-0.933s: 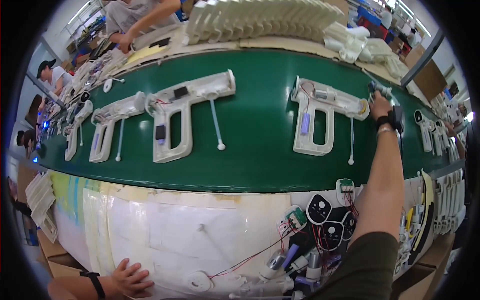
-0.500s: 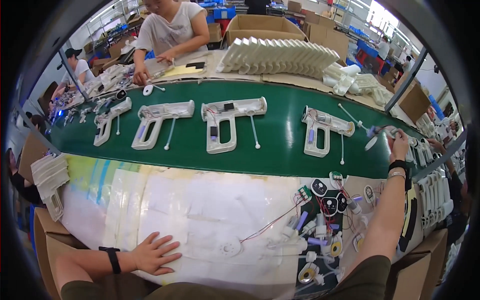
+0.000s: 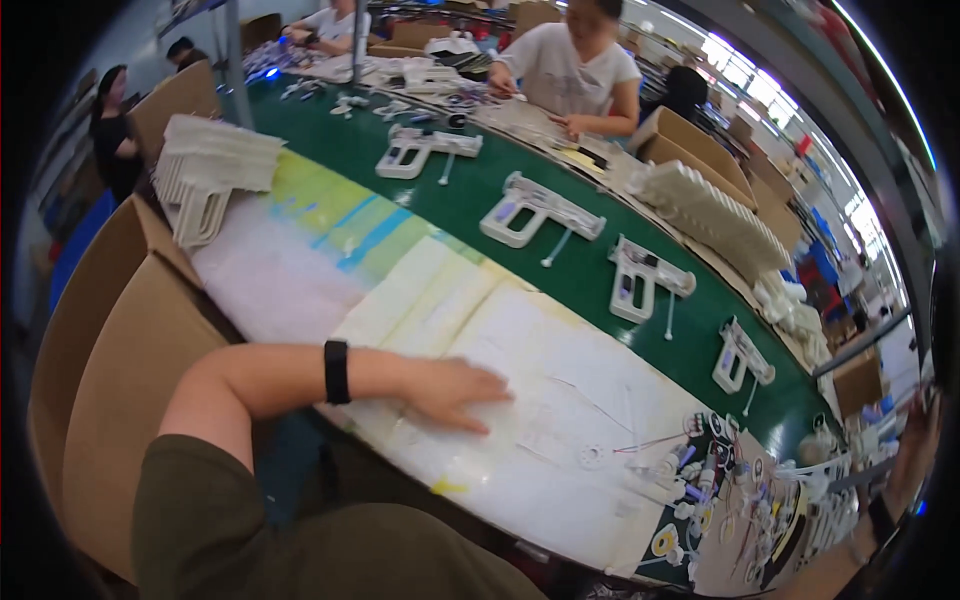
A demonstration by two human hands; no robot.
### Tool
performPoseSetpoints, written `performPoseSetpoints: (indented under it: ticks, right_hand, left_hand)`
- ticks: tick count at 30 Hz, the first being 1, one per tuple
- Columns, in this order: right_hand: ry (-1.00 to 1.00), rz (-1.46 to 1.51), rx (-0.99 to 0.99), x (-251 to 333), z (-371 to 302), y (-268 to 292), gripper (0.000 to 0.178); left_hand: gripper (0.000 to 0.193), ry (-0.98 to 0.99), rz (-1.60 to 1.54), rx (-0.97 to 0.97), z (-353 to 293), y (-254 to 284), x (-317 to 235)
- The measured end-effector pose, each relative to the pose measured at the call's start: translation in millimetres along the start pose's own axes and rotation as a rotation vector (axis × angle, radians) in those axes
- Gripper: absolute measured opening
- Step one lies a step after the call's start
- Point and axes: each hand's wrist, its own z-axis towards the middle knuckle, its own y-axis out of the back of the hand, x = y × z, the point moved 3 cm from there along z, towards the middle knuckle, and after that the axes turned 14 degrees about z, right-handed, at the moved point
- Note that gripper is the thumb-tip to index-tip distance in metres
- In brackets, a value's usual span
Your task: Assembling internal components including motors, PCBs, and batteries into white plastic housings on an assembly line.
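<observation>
My left hand (image 3: 460, 396) rests on the white sheet (image 3: 500, 460) covering the worktable, its fingers stretched out and nothing held in them. At the far right rim is my right hand (image 3: 914, 440), smeared by motion; its fingers and anything in them cannot be made out. Several white gun-shaped plastic shells lie on the green belt (image 3: 590, 280), among them an open one with parts inside (image 3: 648, 280). A small white disc with red wires (image 3: 592, 457) sits on the sheet, right of my left hand. Between my hands is a pile of loose wired parts (image 3: 715, 470).
Nested white shells (image 3: 220, 160) stand at the table's left end, above a cardboard box (image 3: 130, 350). Beyond the belt a person (image 3: 585, 75) handles small parts, beside a row of white shells (image 3: 710, 210) and an open carton (image 3: 695, 160). A metal post (image 3: 865, 340) crosses at right.
My view has turned left and tilted. My left hand stays flat on the sheet. My right hand has left the belt's right part and now shows at the rim. The shells appear farther along the belt.
</observation>
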Motion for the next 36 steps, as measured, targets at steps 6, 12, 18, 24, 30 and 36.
performPoseSetpoints:
  ticks: [6,12,18,24,30,36]
  right_hand:
    - [-0.155,-0.294,0.126,-18.8,-188.9,-220.6,0.034]
    - [-0.507,-0.507,0.344,-101.2,-268.1,-279.1,0.034]
    - [-0.446,-0.788,0.285,-100.4,-272.7,-301.0,0.033]
    - [-0.448,-0.440,0.364,-101.9,-268.5,-286.2,0.033]
    - [-0.193,-0.453,0.366,-95.2,-268.8,-317.9,0.024]
    - [-0.115,-0.355,0.431,-131.0,-265.4,-388.9,0.023]
  left_hand:
    - [0.061,0.793,0.898,-0.325,-131.0,139.7,137.5]
    - [0.051,1.346,1.422,-0.101,-295.7,176.3,230.9]
    - [0.041,1.300,1.637,0.255,-356.6,133.0,309.8]
    - [0.040,1.113,1.475,0.119,-347.2,144.6,286.1]
    - [0.066,0.461,0.346,0.040,-141.4,127.9,135.5]
    - [0.070,0.376,0.404,0.107,-28.7,58.0,77.4]
